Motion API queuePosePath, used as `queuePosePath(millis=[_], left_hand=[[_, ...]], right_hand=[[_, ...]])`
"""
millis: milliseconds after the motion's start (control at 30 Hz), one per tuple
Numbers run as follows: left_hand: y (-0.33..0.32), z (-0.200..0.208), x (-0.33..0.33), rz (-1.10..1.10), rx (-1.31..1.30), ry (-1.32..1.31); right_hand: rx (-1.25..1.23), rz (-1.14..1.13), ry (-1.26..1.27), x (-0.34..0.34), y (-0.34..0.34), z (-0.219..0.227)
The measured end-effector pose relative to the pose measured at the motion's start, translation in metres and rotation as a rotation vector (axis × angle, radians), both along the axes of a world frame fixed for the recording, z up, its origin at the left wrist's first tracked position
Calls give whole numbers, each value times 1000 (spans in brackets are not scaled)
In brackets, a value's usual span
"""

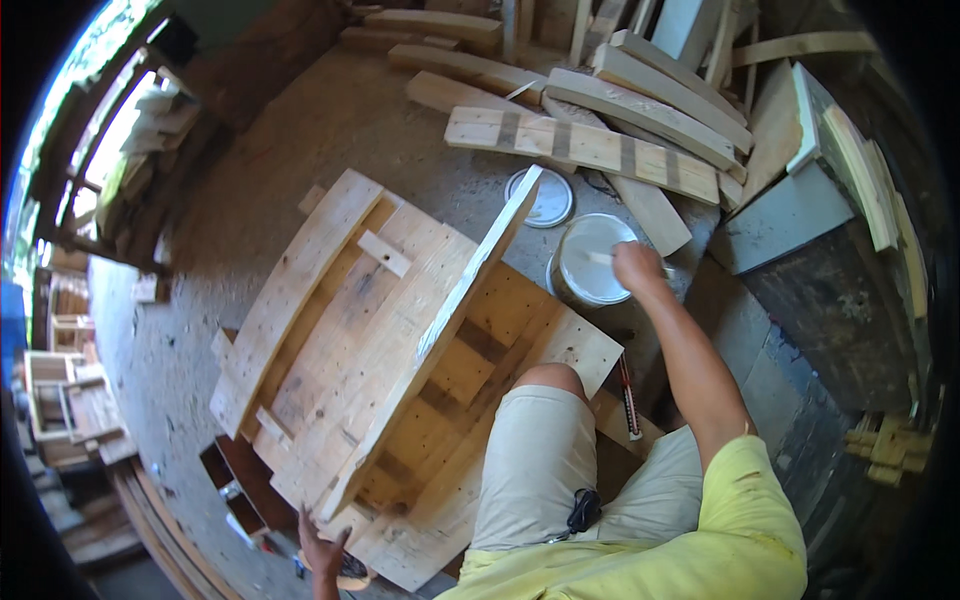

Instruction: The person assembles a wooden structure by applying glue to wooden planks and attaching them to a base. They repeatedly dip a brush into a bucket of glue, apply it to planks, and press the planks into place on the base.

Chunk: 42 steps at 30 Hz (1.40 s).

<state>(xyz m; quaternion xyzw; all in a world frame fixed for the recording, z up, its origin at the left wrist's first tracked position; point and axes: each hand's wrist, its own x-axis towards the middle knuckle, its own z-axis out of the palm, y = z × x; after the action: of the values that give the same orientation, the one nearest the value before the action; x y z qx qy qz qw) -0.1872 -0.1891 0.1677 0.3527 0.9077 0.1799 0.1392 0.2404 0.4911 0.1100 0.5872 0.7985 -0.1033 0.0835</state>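
Observation:
My right hand (637,267) is closed round a pale, flat, stick-like tool (600,258) over the open bucket (592,262) of white paste or paint. Whether that tool is a brush or a scraper is unclear. In front of me lies a wooden panel (345,300) with a curved batten (300,290) along its far left side. A long board (440,320) stands on edge across the panel, its upper edge streaked with wet-looking white. Fingers apart, my left hand (322,545) is by the near left end of this board and seems to hold nothing.
The bucket's lid (541,198) lies on the floor behind the bucket. Curved planks (640,120) are piled at the back right, beside a grey-topped box (795,220). A red-and-black slim tool (629,395) rests by my knee. A brown open box (245,485) sits at left.

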Motion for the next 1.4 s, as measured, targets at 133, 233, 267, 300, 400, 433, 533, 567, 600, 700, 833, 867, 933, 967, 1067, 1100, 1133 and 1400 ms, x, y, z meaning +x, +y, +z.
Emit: queuePosePath(millis=[133,233,267,300,400,433,533,567,600,700,833,867,933,967,1067,1100,1133,1400], left_hand=[[-69,-48,-31,373,-93,-387],[-45,-69,-21,374,98,-478],[-35,-73,-23,366,77,-489],[-29,-77,-22,360,57,-501],[-14,-86,-23,454,274,-497],[-14,-89,-26,483,316,-437],[-17,-91,-26,358,300,-263],[-14,-89,-24,352,305,-270],[10,-82,-8,344,281,-335],[57,-57,14,339,313,-382],[138,-40,36,88,382,-351],[148,-41,35,38,421,-319],[166,-31,40,-9,481,-247],[182,-24,47,-77,541,-197],[203,10,57,-244,550,-150],[208,22,60,-241,547,-146],[213,38,65,-289,537,-139],[228,62,80,-202,611,-355]], right_hand=[[-29,81,-19,-37,-4,-32],[-53,135,11,-33,-4,-34],[-72,143,28,-31,-4,-30],[-91,153,44,-30,-4,-23],[-287,72,155,-1,1,7],[-281,69,158,9,2,9],[-512,-173,584,49,4,-4],[-504,-178,581,62,2,-11],[-506,-247,643,84,-3,-15],[-452,-304,789,88,-30,-22],[-211,-225,794,93,-54,-41],[-229,-353,878,79,-64,-39],[-253,-514,948,59,-83,-28],[-238,-516,944,69,-86,-38],[129,-371,917,73,-90,-56],[124,-369,919,67,-92,-53],[178,-342,910,67,-93,-53],[-143,-233,1319,-25,-118,11]])
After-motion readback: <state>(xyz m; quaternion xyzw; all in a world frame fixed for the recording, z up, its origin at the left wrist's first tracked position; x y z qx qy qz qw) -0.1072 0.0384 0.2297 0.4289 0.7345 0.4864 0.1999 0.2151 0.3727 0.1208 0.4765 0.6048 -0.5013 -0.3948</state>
